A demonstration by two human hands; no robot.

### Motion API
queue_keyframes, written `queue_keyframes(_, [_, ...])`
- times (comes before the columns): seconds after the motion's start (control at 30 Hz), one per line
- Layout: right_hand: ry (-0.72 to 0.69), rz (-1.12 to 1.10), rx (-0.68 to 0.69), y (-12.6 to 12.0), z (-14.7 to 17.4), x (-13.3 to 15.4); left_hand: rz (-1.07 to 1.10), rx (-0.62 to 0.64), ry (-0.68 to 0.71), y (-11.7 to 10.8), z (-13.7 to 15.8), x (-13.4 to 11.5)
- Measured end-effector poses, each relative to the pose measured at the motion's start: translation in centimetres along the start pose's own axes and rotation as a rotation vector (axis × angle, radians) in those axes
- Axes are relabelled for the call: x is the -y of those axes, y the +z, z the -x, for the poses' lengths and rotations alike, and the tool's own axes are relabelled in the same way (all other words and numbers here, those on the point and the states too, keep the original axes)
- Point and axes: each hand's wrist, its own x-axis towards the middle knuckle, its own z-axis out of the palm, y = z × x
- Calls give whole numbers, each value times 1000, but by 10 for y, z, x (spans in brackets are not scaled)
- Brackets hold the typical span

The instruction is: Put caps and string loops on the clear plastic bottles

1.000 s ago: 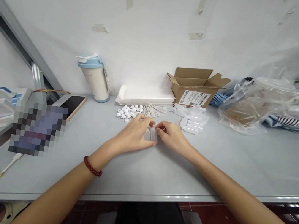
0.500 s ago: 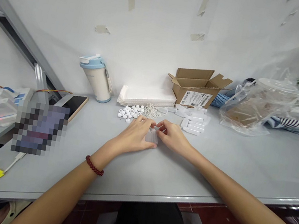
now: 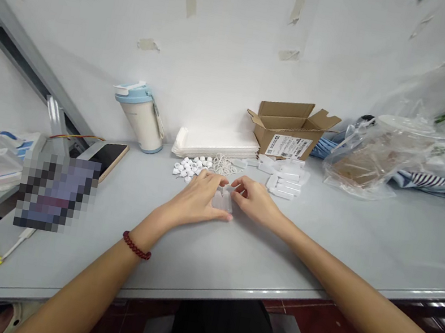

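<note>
Both hands have scarcely moved, suggesting continued handling of the same pieces: the left hand (image 3: 198, 201) arches, thumb and fingers spread, around translucent pieces (image 3: 222, 201) mid-table (image 3: 206, 261), the right hand (image 3: 254, 199) curls at their far right, and whether either grips is indiscernible.

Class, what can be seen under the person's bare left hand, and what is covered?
Between thumb and fingers of the left hand, translucent whitish plastic pieces show. The palm and fingers hide whatever lies beneath them.
</note>
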Motion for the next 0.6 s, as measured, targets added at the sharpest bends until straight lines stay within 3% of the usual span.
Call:
queue_keyframes(0.3, [51,33,-110,-13,-12,-11,-7,-354,-197,-13,-4,15])
queue_keyframes(0.47, [61,108,-191,-24,-19,-20,-58,-392,-229,-14,-6,27])
queue_keyframes(0.6, [28,264,-256,-35,-22,-25,-101,-391,-178,-12,-8,35])
